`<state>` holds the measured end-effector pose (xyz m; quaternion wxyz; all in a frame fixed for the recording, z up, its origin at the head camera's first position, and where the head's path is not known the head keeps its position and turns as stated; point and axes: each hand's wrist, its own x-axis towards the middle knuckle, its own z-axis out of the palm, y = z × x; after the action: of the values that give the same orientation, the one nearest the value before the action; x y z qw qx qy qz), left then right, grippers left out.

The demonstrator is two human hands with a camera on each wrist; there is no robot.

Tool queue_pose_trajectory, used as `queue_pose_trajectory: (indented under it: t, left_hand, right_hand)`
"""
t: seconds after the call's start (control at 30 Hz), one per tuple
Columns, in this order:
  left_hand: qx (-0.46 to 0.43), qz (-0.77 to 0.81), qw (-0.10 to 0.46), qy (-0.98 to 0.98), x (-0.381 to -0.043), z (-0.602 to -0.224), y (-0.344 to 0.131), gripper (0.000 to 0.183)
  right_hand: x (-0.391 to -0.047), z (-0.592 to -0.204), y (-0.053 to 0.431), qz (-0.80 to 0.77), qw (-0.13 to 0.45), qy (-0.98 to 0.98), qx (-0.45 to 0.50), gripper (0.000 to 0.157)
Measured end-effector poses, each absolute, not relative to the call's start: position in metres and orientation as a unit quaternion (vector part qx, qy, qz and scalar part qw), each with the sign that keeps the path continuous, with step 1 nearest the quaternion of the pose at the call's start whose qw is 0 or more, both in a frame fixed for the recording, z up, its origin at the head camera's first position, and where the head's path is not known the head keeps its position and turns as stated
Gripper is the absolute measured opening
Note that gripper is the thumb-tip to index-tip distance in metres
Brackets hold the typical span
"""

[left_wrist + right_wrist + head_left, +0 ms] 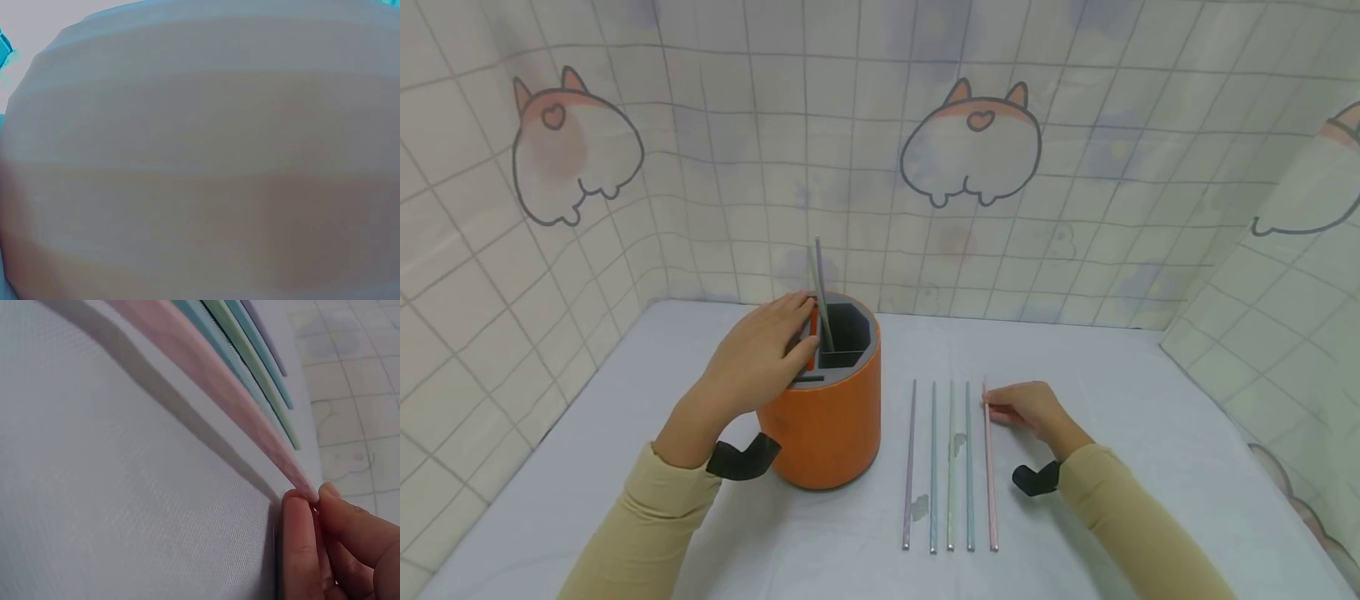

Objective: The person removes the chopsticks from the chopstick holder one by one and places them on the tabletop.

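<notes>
An orange round holder point(827, 429) with a grey compartmented top stands on the table. My left hand point(756, 354) rests over the left part of its top, thumb and fingers spread apart and hiding some compartments. Two thin chopsticks point(822, 292) lean upright in the holder beside those fingers. To the right, my right hand point(1026, 408) pinches the far end of a pink chopstick point(990, 483) between thumb and fingertips. In the right wrist view, the pink chopstick point(231, 394) slants above its shadow. A blurred pale surface fills most of the left wrist view.
Left of the pink one, several chopsticks lie side by side: purple point(910, 467), blue point(933, 467), green point(951, 483) and another blue point(970, 483). A white cloth covers the table point(1120, 392). A grid-patterned curtain point(850, 150) with cartoon animals hangs behind and at both sides.
</notes>
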<state>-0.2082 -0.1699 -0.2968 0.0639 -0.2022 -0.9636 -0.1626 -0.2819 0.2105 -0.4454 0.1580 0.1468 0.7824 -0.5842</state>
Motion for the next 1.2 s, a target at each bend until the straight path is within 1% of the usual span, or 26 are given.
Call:
queue_pose_trajectory:
  t: [0.17,0.23,0.3,0.47,0.57,0.8,1.0,1.2]
  left_hand:
    - [-0.203,-0.165,0.065,-0.963,-0.208,-0.297,-0.17,0.059]
    - [-0.203,-0.163,0.065,-0.963,-0.208,-0.297,-0.17,0.059]
    - [-0.204,-0.163,0.065,-0.963,-0.208,-0.297,-0.17,0.059]
    - [-0.204,-0.16,0.066,-0.963,-0.207,-0.297,-0.17,0.059]
    - [-0.203,-0.158,0.067,-0.964,-0.207,-0.296,-0.17,0.059]
    - [-0.204,-0.16,0.063,-0.964,-0.207,-0.296,-0.169,0.059]
    - [-0.203,-0.163,0.064,-0.963,-0.207,-0.297,-0.169,0.06]
    - [-0.2,-0.161,0.07,-0.964,-0.208,-0.297,-0.17,0.06]
  right_hand:
    - [-0.287,-0.446,0.208,-0.546,0.14,0.81,0.162,0.037]
    - [-0.288,-0.444,0.208,-0.528,0.126,0.826,0.151,0.035]
    - [-0.288,-0.439,0.208,-0.529,0.107,0.832,0.131,0.036]
    - [-0.289,-0.405,0.194,-0.587,0.07,0.803,0.069,0.043]
    - [-0.291,-0.377,0.177,-0.591,0.069,0.803,0.029,0.045]
    - [-0.295,-0.326,0.127,-0.627,0.071,0.775,-0.027,0.04]
    - [-0.291,-0.298,0.091,-0.655,0.052,0.746,-0.104,0.039]
    - [-0.274,-0.28,0.061,-0.669,0.045,0.721,-0.176,0.035]
